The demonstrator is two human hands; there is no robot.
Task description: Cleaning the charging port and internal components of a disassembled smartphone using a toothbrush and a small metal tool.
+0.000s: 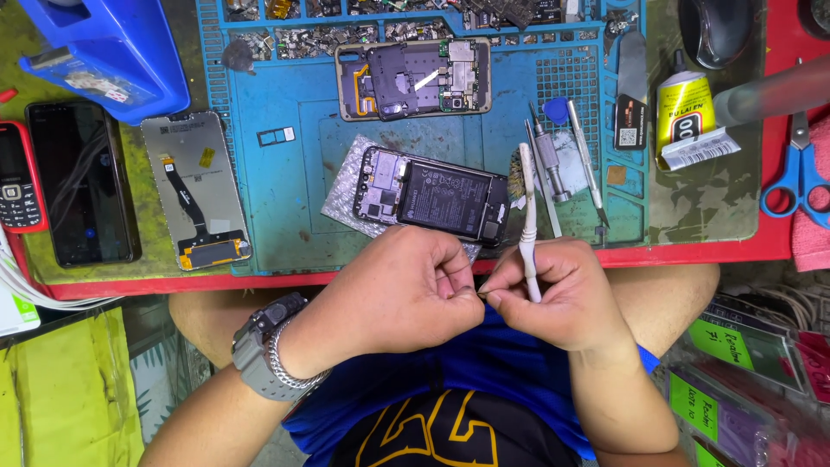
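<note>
Nearest the body, both hands meet just below the desk (692,255) edge. The right hand (558,294) is clenched around a thin white brush (528,225), its long axis upright, bristle end pointing away over the mat (294,173). The left hand (406,290), wearing a grey watch (259,346), pinches something tiny at the brush's lower end (too small to tell what), fingers (450,268) closed on it. Just beyond the knuckles lies an opened phone (432,197), dark, glossy battery exposed, slightly tilted. Farther off: a second opened phone (415,79), metal tweezers (588,164), a yellow glue tube (683,112), blue scissors (800,177).
</note>
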